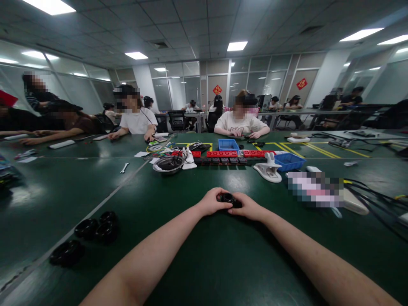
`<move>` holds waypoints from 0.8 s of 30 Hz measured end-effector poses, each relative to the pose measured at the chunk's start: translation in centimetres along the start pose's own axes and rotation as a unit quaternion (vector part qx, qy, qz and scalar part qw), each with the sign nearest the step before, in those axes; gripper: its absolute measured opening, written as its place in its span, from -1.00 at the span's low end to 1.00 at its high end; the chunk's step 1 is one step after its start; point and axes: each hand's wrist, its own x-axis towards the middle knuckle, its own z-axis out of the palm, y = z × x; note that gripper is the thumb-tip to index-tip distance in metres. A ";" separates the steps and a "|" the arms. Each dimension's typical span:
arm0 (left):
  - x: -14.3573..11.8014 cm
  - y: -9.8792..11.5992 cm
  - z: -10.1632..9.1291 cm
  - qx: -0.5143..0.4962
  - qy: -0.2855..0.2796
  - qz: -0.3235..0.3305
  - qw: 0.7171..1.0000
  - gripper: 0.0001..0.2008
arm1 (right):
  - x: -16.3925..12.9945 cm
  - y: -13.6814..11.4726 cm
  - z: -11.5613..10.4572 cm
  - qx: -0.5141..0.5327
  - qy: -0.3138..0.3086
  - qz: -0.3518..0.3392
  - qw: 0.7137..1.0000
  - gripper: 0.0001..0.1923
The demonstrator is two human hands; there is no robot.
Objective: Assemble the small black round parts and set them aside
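Left hand (213,201) and right hand (247,207) both grasping a small black round part (228,199) between them, held just above the green bench (204,255), black rings (95,229) lying well apart at left.

Far past the grip, a big room has a white tile ceiling (204,25) with bright square lights (237,45). Glass walls (178,89) run along the back, with red paper signs (217,89). Long dark green tables (63,191) and black chairs (177,120) fill the room.
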 end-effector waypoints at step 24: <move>0.0 -0.1 -0.2 -0.012 -0.016 0.007 1.000 -0.52 | 0.1 0.7 -0.2 0.179 -0.045 0.012 0.983 -0.71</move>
